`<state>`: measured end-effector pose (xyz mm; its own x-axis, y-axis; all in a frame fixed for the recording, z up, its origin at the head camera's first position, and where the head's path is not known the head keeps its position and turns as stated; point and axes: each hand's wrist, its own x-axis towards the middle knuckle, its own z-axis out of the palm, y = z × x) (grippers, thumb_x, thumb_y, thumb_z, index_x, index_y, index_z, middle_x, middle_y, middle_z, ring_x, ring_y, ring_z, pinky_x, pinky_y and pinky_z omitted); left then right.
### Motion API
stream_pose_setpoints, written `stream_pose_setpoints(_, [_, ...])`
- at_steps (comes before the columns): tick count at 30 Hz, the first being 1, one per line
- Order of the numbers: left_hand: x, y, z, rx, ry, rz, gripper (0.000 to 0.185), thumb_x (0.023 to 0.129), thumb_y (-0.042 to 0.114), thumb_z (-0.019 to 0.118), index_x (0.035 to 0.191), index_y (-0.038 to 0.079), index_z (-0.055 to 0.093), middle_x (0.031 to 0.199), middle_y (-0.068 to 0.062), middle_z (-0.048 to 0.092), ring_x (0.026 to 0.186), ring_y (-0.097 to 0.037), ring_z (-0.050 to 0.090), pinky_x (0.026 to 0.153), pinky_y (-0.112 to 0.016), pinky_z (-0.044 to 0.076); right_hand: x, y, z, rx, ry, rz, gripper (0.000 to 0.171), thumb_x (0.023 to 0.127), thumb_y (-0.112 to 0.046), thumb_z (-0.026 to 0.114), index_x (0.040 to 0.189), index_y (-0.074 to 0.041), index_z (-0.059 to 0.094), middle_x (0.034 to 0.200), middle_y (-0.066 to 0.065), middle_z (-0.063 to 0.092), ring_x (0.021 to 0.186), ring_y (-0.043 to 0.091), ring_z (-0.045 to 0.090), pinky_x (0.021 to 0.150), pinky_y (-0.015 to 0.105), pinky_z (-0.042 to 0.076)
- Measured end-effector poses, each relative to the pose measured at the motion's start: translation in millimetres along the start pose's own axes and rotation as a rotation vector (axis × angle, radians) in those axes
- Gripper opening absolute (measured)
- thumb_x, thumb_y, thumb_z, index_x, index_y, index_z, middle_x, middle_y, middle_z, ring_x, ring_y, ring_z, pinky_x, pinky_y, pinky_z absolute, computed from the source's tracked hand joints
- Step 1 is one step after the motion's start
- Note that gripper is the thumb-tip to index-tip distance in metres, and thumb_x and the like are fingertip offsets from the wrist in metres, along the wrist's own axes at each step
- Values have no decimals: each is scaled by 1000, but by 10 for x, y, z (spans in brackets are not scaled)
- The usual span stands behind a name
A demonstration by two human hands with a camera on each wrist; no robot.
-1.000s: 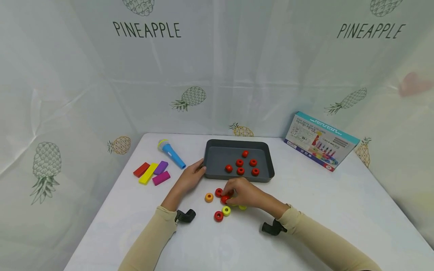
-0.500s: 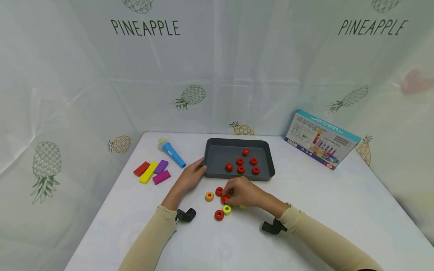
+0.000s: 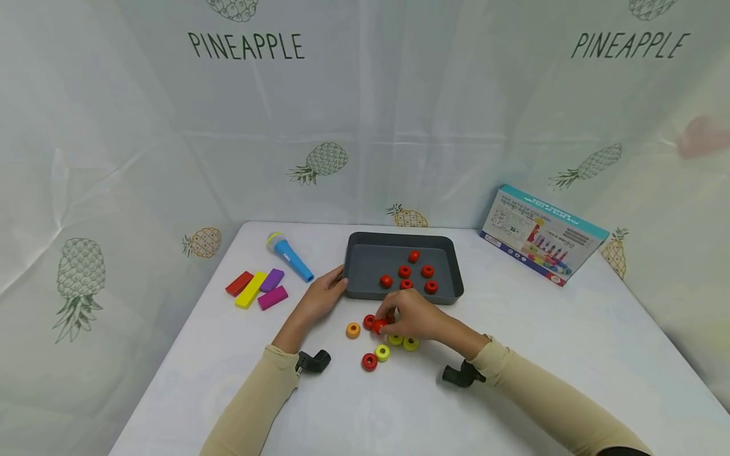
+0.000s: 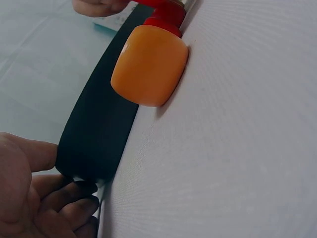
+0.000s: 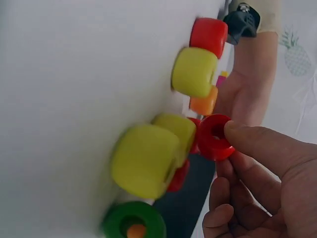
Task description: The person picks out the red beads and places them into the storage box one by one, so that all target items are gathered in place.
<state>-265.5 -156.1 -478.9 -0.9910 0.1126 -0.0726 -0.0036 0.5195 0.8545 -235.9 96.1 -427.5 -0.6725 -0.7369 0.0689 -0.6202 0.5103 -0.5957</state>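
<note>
My right hand pinches a red bead between thumb and fingers, just in front of the tray. In the right wrist view, this bead shows its hole and hangs off the tabletop. Around it lie an orange bead, several yellow beads and more red beads. A green bead shows only in the right wrist view. At the left side of the dark grey tray, my left hand holds the rim, thumb against the wall and fingers curled below. Several red beads sit inside the tray.
Left of the tray lies a blue toy microphone. Red, yellow, purple and magenta blocks are grouped near it. A toy box leans at the back right against the pineapple-print curtain.
My right hand has lifted slightly toward the tray with the red bead, uncovering the yellow beads beneath. My left hand stays at the tray.
</note>
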Motion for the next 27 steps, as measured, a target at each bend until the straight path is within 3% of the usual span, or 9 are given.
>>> stream_pose_setpoints(8, [3, -3, -11, 1, 4, -2, 56, 106, 38, 50, 158, 21, 37, 157, -8, 47, 150, -29, 37, 123, -51, 31, 107, 12, -206, -1, 74, 4, 13, 83, -15, 83, 96, -14, 80, 92, -3, 73, 85, 19, 65, 75, 30, 59])
stream_pose_setpoints(15, [-1, -14, -19, 0, 8, -10, 56, 106, 38, 49, 158, 22, 37, 158, -8, 46, 151, -30, 36, 123, -51, 31, 234, 98, -346, -25, 137, -4, 15, 83, -17, 84, 97, -14, 81, 93, -2, 73, 85, 26, 69, 70, 23, 55])
stream_pose_setpoints(23, [-4, -7, -1, -5, 12, -29, 57, 106, 40, 50, 158, 24, 37, 159, -8, 45, 151, -30, 35, 123, -53, 32, 354, 156, -387, -47, 154, 31, 16, 85, -19, 83, 99, -13, 81, 94, -1, 75, 87, 28, 67, 72, 25, 53])
stream_pose_setpoints(27, [0, -2, 1, 0, 10, -16, 57, 106, 39, 50, 158, 22, 37, 158, -7, 46, 151, -30, 37, 122, -52, 32, 420, 190, -361, -79, 158, 64, 17, 84, -20, 84, 100, -13, 81, 96, -1, 76, 86, 22, 66, 73, 25, 53])
